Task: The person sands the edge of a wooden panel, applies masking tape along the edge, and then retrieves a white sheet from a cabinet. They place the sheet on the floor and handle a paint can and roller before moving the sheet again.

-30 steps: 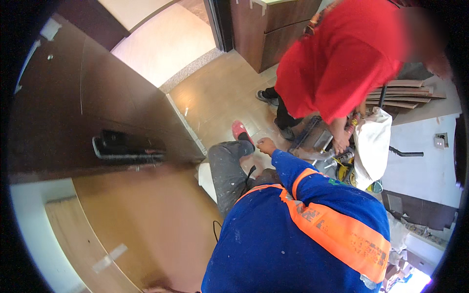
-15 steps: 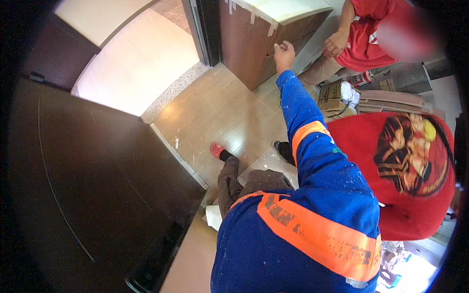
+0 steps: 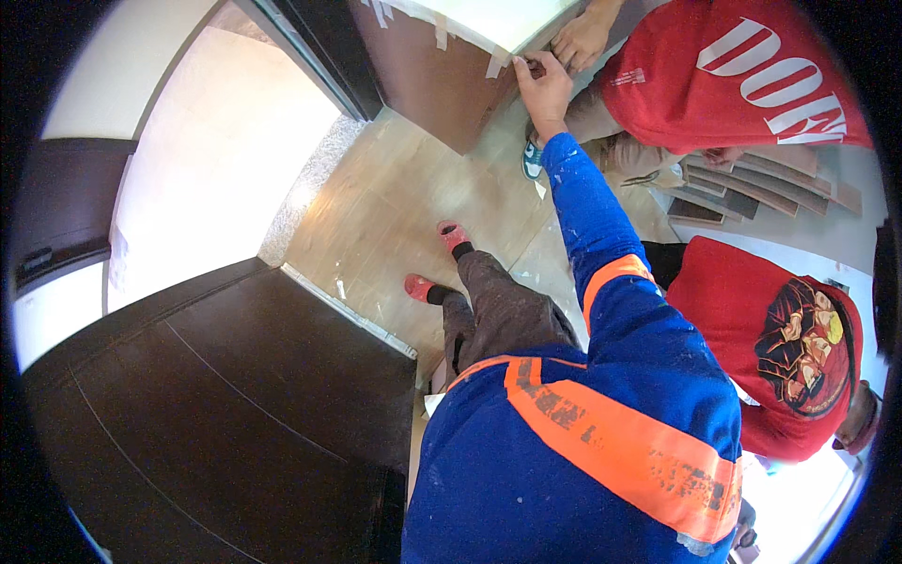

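My right hand, in a blue sleeve with an orange band, reaches up to the near corner of a brown cabinet. Thumb and fingers are curled together at the cabinet's top edge. Whatever lies between them is too small to make out. The cabinet's pale top cover has short strips of whitish tape hanging over its edge. Right beside my hand, a co-worker's hand lies at the same edge. My left hand is out of sight.
A co-worker in a red top bends close on the right. Another person in a red top is lower right. Several planks are stacked behind them. A dark brown door stands at the left, beside a bright doorway.
My right hand has moved slightly up and left to the cabinet's corner. The upper co-worker has leaned in, bringing a hand to the edge. The other person has shifted down and right.
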The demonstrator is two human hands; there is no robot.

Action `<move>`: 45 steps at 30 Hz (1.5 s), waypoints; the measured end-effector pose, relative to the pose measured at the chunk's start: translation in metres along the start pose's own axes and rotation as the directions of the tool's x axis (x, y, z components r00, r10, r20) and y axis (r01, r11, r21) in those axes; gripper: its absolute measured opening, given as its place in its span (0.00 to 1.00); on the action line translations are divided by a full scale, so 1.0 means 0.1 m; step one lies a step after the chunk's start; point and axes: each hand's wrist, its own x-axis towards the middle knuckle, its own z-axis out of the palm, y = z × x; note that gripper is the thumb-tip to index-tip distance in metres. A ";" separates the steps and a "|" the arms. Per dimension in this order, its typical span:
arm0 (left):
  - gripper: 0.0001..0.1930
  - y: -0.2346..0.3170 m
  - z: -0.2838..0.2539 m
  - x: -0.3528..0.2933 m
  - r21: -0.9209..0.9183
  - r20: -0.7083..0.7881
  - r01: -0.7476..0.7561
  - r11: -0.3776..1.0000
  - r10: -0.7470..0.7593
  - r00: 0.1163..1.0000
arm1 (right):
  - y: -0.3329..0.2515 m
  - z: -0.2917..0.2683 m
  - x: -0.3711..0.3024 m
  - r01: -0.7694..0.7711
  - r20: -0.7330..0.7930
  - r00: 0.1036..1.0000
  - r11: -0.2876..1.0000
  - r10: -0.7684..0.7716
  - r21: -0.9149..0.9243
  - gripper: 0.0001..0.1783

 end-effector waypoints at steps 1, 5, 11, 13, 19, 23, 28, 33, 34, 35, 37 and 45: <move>0.16 0.02 0.06 -0.01 -0.017 0.044 0.069 0.997 -0.068 0.997 | 0.07 -0.03 0.03 0.000 0.015 1.000 1.000 0.000 -0.014 0.13; 0.16 0.15 0.23 -0.12 -0.006 0.173 0.327 0.945 -0.321 0.931 | 0.35 -0.17 0.13 -0.048 0.074 0.996 0.998 0.046 0.027 0.13; 0.15 0.35 0.34 -0.22 0.071 0.287 0.512 0.856 -0.509 0.811 | 0.56 -0.28 0.27 -0.138 0.164 0.980 0.978 0.112 0.157 0.13; 0.15 0.37 0.35 -0.18 0.103 0.305 0.518 0.849 -0.523 0.796 | 0.57 -0.27 0.26 -0.149 0.146 0.981 0.978 0.128 0.147 0.12; 0.15 0.29 0.28 0.24 0.174 0.359 0.482 0.859 -0.511 0.781 | 0.46 -0.27 0.03 -0.128 -0.005 0.991 0.978 0.131 0.163 0.09; 0.15 0.19 0.18 0.81 0.234 0.403 0.431 0.871 -0.491 0.773 | 0.33 -0.39 -0.15 -0.138 -0.034 0.989 0.976 0.145 0.168 0.08; 0.16 0.19 -0.05 1.88 0.304 0.431 0.368 0.879 -0.472 0.770 | 0.26 -0.54 -0.30 -0.169 -0.067 0.982 0.979 0.177 0.116 0.08; 0.16 0.45 -0.38 3.15 0.311 0.396 0.368 0.876 -0.471 0.788 | 0.08 -0.54 -0.27 -0.280 -0.117 0.950 0.954 0.291 0.104 0.12; 0.16 0.54 -0.41 3.43 0.310 0.387 0.364 0.878 -0.466 0.795 | -0.02 -0.57 -0.21 -0.271 -0.042 0.962 0.962 0.270 -0.020 0.13; 0.15 0.66 -0.45 3.68 0.209 0.416 0.415 0.885 -0.465 0.782 | -0.15 -0.66 -0.14 -0.297 0.039 0.951 0.942 0.306 -0.157 0.14; 0.13 0.97 -0.28 4.20 0.362 0.390 0.382 0.851 -0.510 0.767 | -0.44 -0.93 0.08 -0.313 0.170 0.884 0.822 0.435 -0.476 0.17; 0.17 3.44 1.25 4.22 -0.101 0.726 -0.513 0.853 0.416 0.548 | -0.92 -2.05 0.06 -0.581 -0.015 0.794 0.753 0.607 -0.308 0.21</move>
